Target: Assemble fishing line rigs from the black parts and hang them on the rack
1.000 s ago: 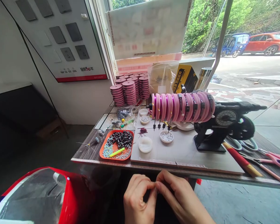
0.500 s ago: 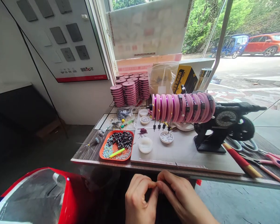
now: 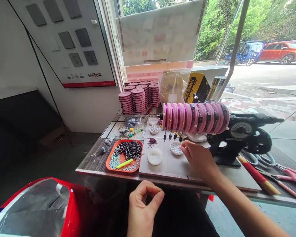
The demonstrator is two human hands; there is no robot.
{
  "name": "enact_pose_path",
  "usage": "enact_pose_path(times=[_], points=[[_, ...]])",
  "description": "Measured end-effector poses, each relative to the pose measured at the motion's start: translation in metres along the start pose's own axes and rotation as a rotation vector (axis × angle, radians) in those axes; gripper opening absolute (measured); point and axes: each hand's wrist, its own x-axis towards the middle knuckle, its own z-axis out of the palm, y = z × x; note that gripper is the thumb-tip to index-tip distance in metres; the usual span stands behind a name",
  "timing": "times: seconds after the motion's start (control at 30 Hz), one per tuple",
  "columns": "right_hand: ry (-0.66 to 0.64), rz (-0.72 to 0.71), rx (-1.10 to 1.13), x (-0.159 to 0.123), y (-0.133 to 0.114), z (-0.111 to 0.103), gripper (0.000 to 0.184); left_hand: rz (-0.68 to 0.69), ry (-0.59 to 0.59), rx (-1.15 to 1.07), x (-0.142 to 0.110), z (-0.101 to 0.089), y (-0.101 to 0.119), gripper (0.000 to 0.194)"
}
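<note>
My left hand (image 3: 144, 205) is held low in front of the table edge, thumb and forefinger pinched together; whatever sits between them is too small to make out. Over the board, my right hand (image 3: 198, 161) has its fingertips drawn together at the right rim of a small white dish of pale beads (image 3: 175, 148). What its fingertips hold, if anything, is hidden. Black weights (image 3: 170, 136) dangle on lines just above that dish, from a row of pink spools (image 3: 194, 117) mounted on a black winding machine (image 3: 241, 131).
An orange tray (image 3: 124, 169) holds black pieces, blue-green bits and a yellow stick. An empty-looking white dish (image 3: 155, 156) and short dark-red pieces (image 3: 152, 141) lie on the board (image 3: 162, 174). Scissors (image 3: 291, 172) and a brush (image 3: 260, 177) lie right; a red-rimmed bag (image 3: 71, 204) stands lower left.
My hands were together below the table edge. The right has moved up and forward to the bead dish, while the left has stayed low, still pinching. The view has shifted slightly.
</note>
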Motion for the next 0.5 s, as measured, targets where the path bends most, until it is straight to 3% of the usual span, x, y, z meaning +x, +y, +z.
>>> enact_pose_path(times=[0.3, 0.5], points=[[-0.092, -0.010, -0.025, -0.019, -0.001, -0.004, 0.013, -0.176, 0.119, -0.296, -0.007, 0.011, 0.004, 0.022], [0.028, -0.037, 0.006, -0.037, 0.004, -0.002, 0.012, -0.367, 0.101, -0.586, -0.004, 0.010, -0.003, 0.025]])
